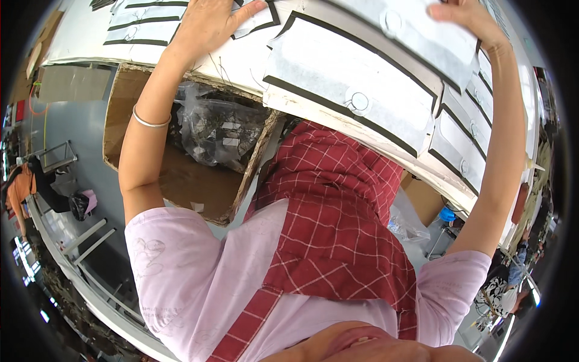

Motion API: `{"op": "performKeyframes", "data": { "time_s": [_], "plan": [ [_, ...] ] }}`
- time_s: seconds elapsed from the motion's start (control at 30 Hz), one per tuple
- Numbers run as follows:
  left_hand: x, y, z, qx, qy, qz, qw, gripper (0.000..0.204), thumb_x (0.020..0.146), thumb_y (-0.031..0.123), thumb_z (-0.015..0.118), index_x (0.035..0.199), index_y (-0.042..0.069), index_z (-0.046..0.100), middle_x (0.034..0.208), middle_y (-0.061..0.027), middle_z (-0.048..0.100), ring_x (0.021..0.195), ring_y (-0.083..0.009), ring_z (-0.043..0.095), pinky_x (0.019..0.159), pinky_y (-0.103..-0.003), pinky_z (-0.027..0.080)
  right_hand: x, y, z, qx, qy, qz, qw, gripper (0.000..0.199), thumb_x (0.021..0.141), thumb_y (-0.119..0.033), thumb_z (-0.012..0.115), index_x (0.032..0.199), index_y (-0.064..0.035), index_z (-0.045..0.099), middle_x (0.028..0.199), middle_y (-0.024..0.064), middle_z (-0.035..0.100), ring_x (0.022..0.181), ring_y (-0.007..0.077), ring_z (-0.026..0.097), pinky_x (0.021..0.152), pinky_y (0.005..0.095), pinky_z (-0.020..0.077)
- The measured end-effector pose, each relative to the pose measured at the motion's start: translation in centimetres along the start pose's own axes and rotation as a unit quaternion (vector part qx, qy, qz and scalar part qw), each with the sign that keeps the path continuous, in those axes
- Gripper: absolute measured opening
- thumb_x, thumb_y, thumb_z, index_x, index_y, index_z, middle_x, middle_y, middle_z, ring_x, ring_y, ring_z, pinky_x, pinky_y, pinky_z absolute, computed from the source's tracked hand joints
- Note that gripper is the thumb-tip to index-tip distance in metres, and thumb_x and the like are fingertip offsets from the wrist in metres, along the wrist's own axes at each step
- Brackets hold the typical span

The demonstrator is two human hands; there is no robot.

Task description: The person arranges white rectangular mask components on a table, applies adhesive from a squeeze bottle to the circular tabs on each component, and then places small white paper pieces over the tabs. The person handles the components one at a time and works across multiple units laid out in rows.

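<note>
My left hand (208, 24) lies flat, fingers spread, on the white table top (238, 63) beside white panels edged in black (145, 27). My right hand (461, 15) is up at the top right, fingers pinching the edge of a thin white sheet (422, 33) that lies over a stack of similar black-edged white panels (356, 90) with small round fittings. More such panels (464, 142) are lined up along the table's right side. A silver bangle (148, 120) circles my left forearm.
An open cardboard box (181, 175) under the table edge holds clear plastic bags (220, 130) of small dark parts. I wear a red checked apron (338, 223) over a pink shirt. A metal rack (54, 157) and black bag (78, 205) stand at the left.
</note>
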State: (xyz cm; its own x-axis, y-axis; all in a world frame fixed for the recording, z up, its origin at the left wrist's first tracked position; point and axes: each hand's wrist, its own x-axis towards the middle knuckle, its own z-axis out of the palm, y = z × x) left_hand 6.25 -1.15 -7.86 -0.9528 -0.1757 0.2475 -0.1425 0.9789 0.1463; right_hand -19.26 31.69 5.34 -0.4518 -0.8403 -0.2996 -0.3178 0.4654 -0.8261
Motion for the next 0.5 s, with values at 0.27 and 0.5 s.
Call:
{"op": "performKeyframes", "data": {
  "time_s": [0.27,0.5],
  "plan": [
    [0.7,-0.2,-1.4,-0.079,0.019,-0.002,0.997,0.072,0.101,0.043,0.057,0.147,-0.011,0.043,0.152,-0.0322,0.045,0.147,-0.0449,0.037,0.121,-0.048,0.030,1.6,6.3,1.5,-0.052,-0.042,-0.008,0.998,0.052,0.071,-0.033,0.092,0.113,-0.0072,0.075,0.098,0.0044,0.077,0.087,0.0124,0.072,0.086,0.0232,0.0572],
    [2.5,-1.6,-1.3,0.013,0.106,-0.005,0.994,0.068,0.103,0.041,0.055,0.147,-0.010,0.043,0.147,-0.0322,0.050,0.143,-0.0469,0.040,0.120,-0.048,0.031,1.5,3.4,0.5,-0.274,-0.045,-0.052,0.959,0.051,0.072,-0.038,0.090,0.110,-0.0072,0.075,0.100,0.0034,0.073,0.088,0.0128,0.069,0.080,0.0278,0.0558]
  ]
}}
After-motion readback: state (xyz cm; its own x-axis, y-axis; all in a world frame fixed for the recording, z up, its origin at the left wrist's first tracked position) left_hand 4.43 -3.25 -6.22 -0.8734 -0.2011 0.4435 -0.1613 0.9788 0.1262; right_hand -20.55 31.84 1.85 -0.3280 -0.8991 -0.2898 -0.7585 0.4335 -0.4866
